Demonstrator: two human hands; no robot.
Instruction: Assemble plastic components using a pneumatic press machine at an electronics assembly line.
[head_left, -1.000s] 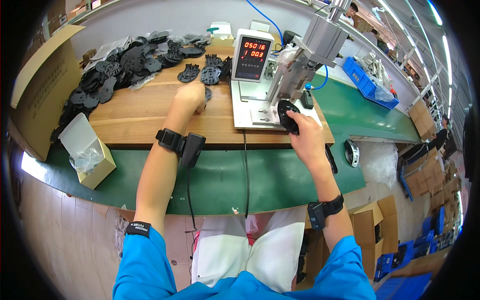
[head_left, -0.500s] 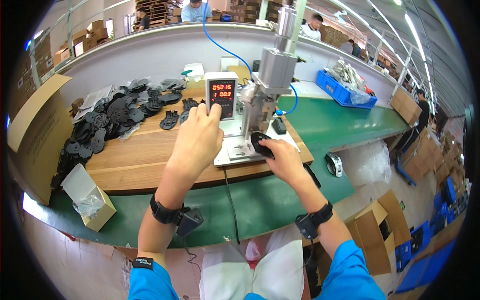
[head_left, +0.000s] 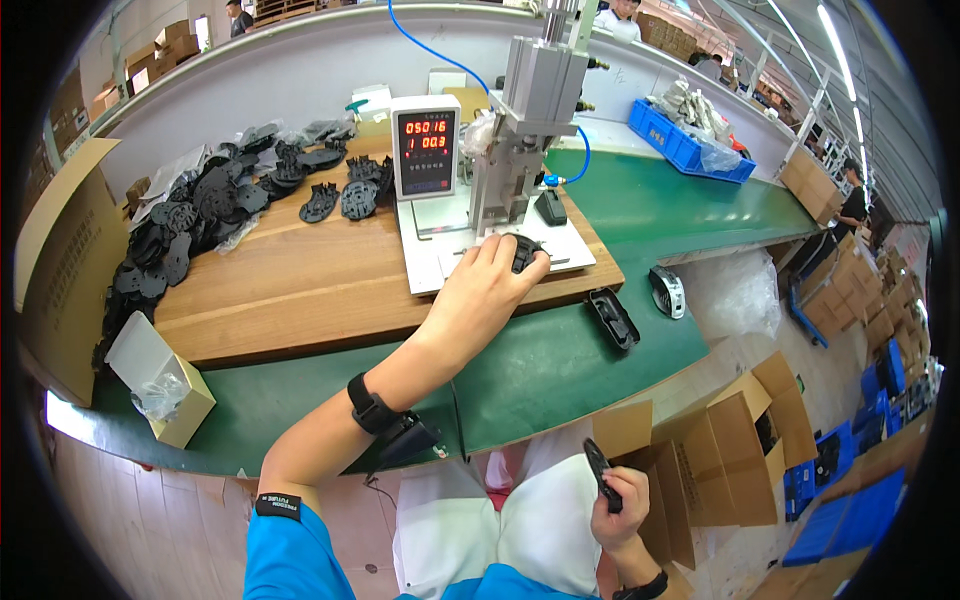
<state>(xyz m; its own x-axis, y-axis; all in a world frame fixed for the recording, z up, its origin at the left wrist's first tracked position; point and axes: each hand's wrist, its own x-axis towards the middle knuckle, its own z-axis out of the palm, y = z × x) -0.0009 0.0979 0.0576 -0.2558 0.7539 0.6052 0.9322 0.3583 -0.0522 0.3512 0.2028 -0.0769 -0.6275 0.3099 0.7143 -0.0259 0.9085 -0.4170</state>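
My left hand [head_left: 487,287] reaches across to the white base plate [head_left: 425,270] of a bench press [head_left: 505,180]. Its thumb and fingers close around a black moulded plastic part [head_left: 525,254] under the press head. Low down by the lap, my right hand [head_left: 622,505] grips a thin, dark oval plastic piece [head_left: 601,474], seen nearly edge-on. Beside the press stands a white counter box [head_left: 427,150] with lit red digits. A small black block [head_left: 550,208] sits on the base plate, right of the press column.
Black plastic parts [head_left: 215,195] lie heaped on the wooden board [head_left: 270,310]. A small open carton [head_left: 185,405] stands front left. On the green bench rest a black hollow shell [head_left: 613,320] and a silver-and-black shell [head_left: 667,292]. Open cardboard boxes [head_left: 735,460] stand below right.
My left hand has moved from in front of the counter to the part at the press. My right hand has withdrawn from the press down toward the lap, holding a black piece.
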